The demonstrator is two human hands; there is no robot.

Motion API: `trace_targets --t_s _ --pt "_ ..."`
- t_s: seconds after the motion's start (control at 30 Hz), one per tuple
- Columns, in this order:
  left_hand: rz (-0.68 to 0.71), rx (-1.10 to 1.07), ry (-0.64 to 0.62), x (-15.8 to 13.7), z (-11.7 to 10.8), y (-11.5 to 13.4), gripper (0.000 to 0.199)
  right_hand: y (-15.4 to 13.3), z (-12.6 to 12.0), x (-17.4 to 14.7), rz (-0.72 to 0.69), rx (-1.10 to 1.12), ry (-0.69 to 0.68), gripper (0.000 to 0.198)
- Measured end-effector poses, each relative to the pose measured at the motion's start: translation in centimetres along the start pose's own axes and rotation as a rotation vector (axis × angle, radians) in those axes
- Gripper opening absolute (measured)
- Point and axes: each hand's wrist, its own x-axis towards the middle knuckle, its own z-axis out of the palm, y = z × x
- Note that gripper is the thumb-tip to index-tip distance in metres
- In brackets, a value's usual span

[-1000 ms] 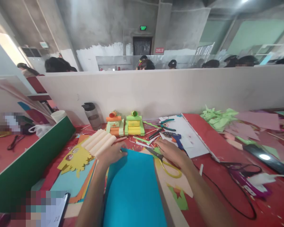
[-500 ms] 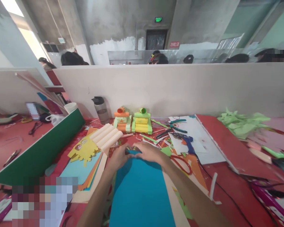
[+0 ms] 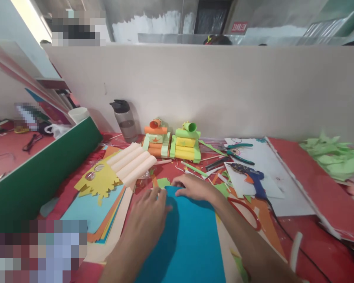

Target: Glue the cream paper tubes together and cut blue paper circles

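A large blue sheet of paper lies in front of me, its far edge under my hands. My right hand is closed at the far edge, with its fingers curled over the edge and the thumb on top. Over the sheet's left side is my left hand; its thumb stands apart from the bent fingers, and a shadow falls on the paper beside it. The fingertips come close to the far left corner; whether they touch it is hard to see. Beneath the blue sheet, a cream sheet shows at the right.
Two paper tank models stand by the partition, near a water bottle. Left lie rolled cream paper, a yellow cutout and coloured sheets. Right are pliers, a glue gun and red-handled scissors.
My left hand has come back from the far edge toward me, its thumb now apart from the fingers. My right hand stays at the edge. The view has tilted downward.
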Motion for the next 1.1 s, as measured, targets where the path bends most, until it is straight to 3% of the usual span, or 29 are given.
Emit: trace_targets --t_s 0.07,0.2,0.33,0.43,0.57,0.73,1.1 --pt "0.002 0.004 -0.133 -1.1 0.5 0.9 0.026 0.2 0.1 0.0 0.015 -0.009 0.010 0.015" --pt "0.011 0.024 -0.230 -1.9 1.9 1.8 0.040 0.0 0.2 -0.4 0.040 0.011 0.043 0.023" --pt "0.030 0.127 -0.231 -1.8 1.6 2.0 0.044 -0.6 -0.1 -0.7 0.048 0.043 0.051 0.015" --pt "0.047 0.153 -0.228 -1.8 0.8 2.0 0.040 -0.7 -0.2 -0.8 0.041 -0.001 0.135 0.001" --pt "0.061 0.100 -0.234 -1.7 0.6 1.4 0.034 -0.5 -0.2 -0.9 -0.085 -0.100 0.290 0.010" --pt "0.072 0.057 -0.215 -1.7 0.6 1.0 0.032 0.2 0.4 -1.2 -0.316 -0.308 0.118 0.016" --pt "0.110 0.224 -0.141 -1.9 2.1 1.1 0.053 1.8 1.1 -1.5 -0.374 -0.394 0.108 0.024"
